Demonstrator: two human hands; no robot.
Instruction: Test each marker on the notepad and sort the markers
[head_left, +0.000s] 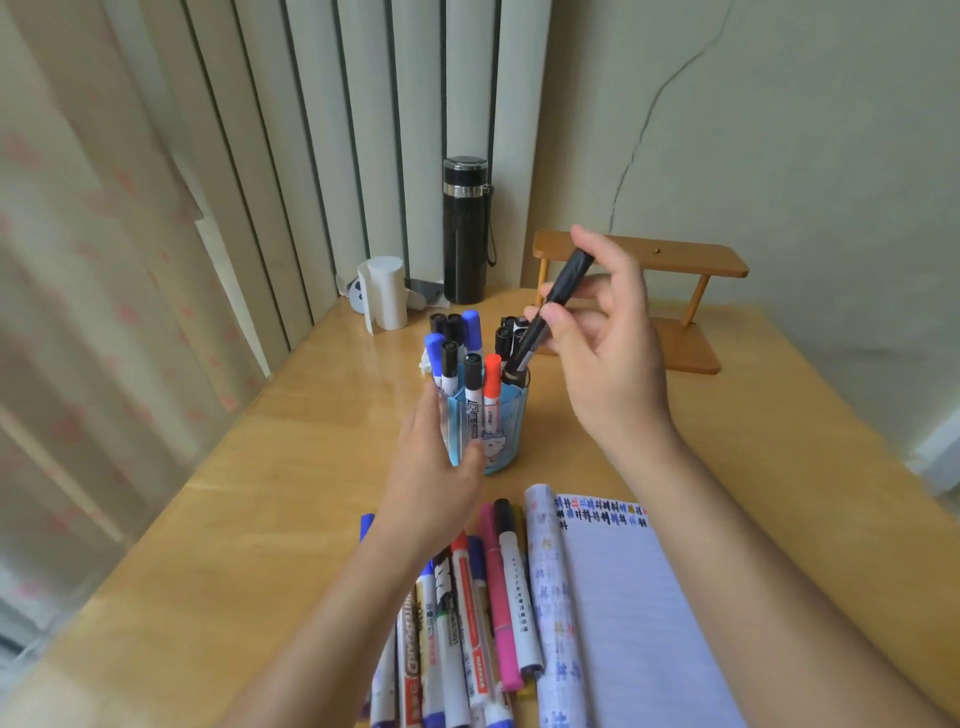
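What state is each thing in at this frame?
left hand, holds the pen holder by its side.
right hand, pinches the black marker.
black marker, tilted, lower end inside the pen holder.
pen holder, upright, markers standing in it.
loose markers, lying in a pile beside the notepad.
notepad, open, test marks along its top.
flask, upright, lid on.

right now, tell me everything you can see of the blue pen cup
The blue pen cup is translucent plastic, divided inside, with a cartoon print in front. It stands upright on the wooden table. Markers with blue, black and red caps stand in it, caps up. The left hand holds its left side, thumb on the front; the black marker in the right hand has its lower end at the back right rim.
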